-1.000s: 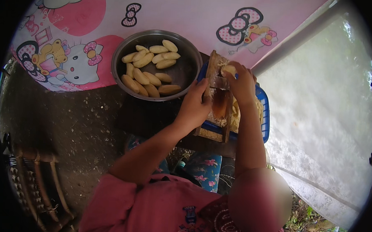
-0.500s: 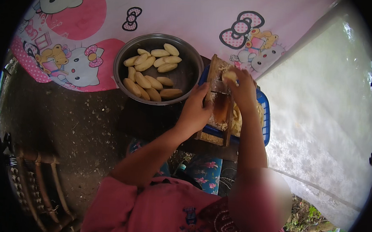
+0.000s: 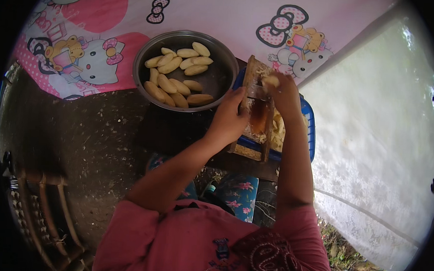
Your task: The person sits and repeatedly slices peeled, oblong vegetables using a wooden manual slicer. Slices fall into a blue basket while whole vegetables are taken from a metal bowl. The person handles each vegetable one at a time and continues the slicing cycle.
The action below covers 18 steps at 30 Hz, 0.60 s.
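A wooden slicer [image 3: 251, 74] with a metal blade across it lies tilted over a blue plastic basket [image 3: 310, 122]. My left hand [image 3: 227, 119] is closed around the slicer's left rail, thumb on top. In my right hand [image 3: 286, 97] is a pale piece of peeled banana [image 3: 271, 81], pressed to the board near its far end, above the blade. The fingers partly cover this piece. Thin pale slices [image 3: 278, 133] lie in the basket beside and below the slicer. Pale scraps cling to the board's surface.
Left of the slicer stands a round metal basin [image 3: 138, 79] with several whole peeled bananas [image 3: 169, 65]. A pink cartoon-print sheet [image 3: 208, 11] hangs behind, and a whitish translucent sheet [image 3: 367, 127] at right. A bamboo frame [image 3: 46, 210] stands at lower left.
My view has shifted slightly, so the basin and slicer sit a little higher. The right hand stays near the slicer's far end with the banana; the left keeps its hold.
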Tool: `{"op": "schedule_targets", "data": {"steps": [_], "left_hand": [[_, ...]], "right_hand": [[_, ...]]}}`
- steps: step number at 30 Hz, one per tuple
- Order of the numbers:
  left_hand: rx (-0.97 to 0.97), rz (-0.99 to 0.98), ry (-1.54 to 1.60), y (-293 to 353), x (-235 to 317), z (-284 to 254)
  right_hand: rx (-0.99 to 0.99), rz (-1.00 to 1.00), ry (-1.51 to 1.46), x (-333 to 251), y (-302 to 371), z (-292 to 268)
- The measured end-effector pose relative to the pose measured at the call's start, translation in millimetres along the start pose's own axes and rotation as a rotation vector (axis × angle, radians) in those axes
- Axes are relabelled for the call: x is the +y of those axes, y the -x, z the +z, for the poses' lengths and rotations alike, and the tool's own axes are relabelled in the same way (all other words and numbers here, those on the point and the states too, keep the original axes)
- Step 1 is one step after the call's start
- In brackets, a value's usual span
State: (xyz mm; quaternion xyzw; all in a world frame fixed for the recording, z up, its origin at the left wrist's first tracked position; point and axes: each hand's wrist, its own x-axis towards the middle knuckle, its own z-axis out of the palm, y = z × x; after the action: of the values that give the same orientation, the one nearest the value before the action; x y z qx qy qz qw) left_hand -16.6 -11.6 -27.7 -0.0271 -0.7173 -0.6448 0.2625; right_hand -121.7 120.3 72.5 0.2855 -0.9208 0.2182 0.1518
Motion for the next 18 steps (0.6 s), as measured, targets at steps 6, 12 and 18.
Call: {"op": "schedule_targets", "data": {"steps": [6, 12, 18], "left_hand": [[0.053, -0.038, 0.066, 4.4, 1.5, 5.0], [0.009, -0.01, -0.013, 4.1, -1.1, 3.4], [0.03, -0.018, -0.011, 4.9, 3.1, 1.8]], "right_hand": [[-0.093, -0.021, 0.008, -38.2, 95.0, -19.3], [0.106, 0.028, 0.145, -2.8, -11.6, 8.5], [-0.021, 0.041, 0.064, -33.3, 70.4, -23.4]]}}
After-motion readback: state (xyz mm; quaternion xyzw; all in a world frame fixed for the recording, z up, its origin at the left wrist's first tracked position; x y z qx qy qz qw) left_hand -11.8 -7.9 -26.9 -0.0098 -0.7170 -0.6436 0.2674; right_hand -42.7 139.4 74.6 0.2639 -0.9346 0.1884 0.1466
